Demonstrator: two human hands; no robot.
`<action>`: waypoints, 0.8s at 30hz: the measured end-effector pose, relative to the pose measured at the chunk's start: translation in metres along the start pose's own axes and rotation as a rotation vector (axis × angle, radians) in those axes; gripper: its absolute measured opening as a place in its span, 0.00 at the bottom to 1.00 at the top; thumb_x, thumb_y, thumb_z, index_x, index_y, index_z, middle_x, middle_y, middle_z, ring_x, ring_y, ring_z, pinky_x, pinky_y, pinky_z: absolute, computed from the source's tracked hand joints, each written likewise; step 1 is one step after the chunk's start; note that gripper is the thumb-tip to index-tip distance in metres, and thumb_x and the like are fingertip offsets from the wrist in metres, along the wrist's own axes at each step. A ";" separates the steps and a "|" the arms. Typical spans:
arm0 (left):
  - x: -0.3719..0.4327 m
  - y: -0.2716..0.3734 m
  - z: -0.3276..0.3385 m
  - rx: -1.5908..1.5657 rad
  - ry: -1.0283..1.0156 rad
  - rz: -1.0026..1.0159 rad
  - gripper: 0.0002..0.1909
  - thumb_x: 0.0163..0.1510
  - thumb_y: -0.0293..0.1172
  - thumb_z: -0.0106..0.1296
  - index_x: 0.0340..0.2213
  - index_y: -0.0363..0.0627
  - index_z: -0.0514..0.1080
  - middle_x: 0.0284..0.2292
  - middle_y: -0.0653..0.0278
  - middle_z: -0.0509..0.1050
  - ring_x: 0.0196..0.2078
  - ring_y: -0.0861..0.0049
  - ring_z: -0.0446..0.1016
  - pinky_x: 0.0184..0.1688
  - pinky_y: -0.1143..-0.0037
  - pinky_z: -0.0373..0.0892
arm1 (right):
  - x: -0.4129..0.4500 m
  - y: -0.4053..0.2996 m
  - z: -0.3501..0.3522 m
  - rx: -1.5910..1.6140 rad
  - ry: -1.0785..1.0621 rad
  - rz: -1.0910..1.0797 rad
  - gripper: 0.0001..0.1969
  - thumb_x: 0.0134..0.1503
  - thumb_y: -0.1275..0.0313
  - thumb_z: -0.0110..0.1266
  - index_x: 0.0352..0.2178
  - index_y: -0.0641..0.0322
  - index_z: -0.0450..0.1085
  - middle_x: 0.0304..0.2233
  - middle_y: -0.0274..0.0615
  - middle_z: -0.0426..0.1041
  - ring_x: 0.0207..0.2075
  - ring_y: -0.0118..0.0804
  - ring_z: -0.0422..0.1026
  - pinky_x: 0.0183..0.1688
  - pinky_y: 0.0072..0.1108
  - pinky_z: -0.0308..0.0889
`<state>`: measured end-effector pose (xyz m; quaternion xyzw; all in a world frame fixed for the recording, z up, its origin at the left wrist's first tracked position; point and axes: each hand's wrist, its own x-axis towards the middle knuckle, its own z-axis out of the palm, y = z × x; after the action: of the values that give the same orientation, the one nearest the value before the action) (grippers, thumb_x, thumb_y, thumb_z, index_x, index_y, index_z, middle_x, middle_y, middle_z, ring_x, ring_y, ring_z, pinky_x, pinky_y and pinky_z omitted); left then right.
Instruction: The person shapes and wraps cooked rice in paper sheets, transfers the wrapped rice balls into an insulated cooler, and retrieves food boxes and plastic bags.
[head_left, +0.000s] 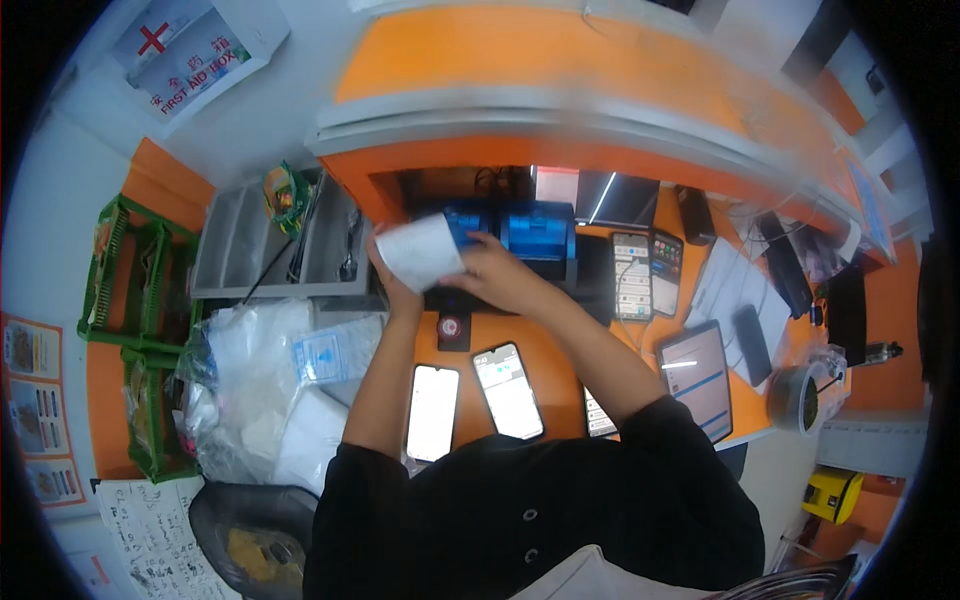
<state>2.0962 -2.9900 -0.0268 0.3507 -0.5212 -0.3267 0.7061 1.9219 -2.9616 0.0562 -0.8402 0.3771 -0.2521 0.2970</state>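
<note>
My left hand (396, 281) holds the left side of a white paper slip (421, 252), which bears faint print. At the slip's right edge is my right hand (499, 276), its thumb and fingers about the paper. Just behind the hands stand two printers with blue translucent covers, one of them a label or receipt printer (536, 234), the other partly hidden by the slip. Below the hands, a small dark square item with a red round top (450, 328) lies on the orange counter (469, 341). Two lit smartphones, one white-screened (433, 412) and one tilted (508, 390), lie nearer my body.
A grey divided tray (232, 240) holding utensils and a green packet (287, 199) stands left, above plastic bags (259, 375). Green baskets (154, 292) line the wall. More phones (632, 276), a tablet (696, 382) and cables lie right. An orange shelf (547, 60) overhangs the counter.
</note>
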 end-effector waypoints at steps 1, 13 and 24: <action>0.003 0.000 0.006 0.019 0.069 -0.060 0.26 0.48 0.21 0.42 0.51 0.40 0.51 0.42 0.58 0.62 0.46 0.71 0.64 0.51 0.73 0.59 | -0.010 0.008 0.001 -0.025 0.013 -0.002 0.11 0.51 0.69 0.53 0.37 0.57 0.71 0.36 0.44 0.72 0.43 0.42 0.68 0.50 0.30 0.58; 0.000 0.092 0.049 -0.086 -0.474 -0.237 0.18 0.49 0.31 0.41 0.42 0.37 0.66 0.41 0.59 0.68 0.46 0.71 0.66 0.51 0.75 0.57 | -0.119 -0.065 -0.093 1.008 0.721 0.044 0.21 0.54 0.70 0.51 0.47 0.67 0.58 0.41 0.41 0.70 0.41 0.27 0.69 0.44 0.19 0.63; -0.034 0.226 0.159 -0.840 -0.924 -1.027 0.30 0.55 0.41 0.38 0.52 0.30 0.52 0.50 0.45 0.62 0.51 0.58 0.65 0.52 0.66 0.62 | -0.191 -0.145 -0.068 0.825 0.761 0.297 0.28 0.54 0.74 0.50 0.54 0.69 0.49 0.46 0.44 0.65 0.47 0.29 0.65 0.48 0.22 0.62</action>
<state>1.9565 -2.8642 0.1785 0.0814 -0.3679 -0.8908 0.2539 1.8355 -2.7554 0.1654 -0.4433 0.4419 -0.6182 0.4755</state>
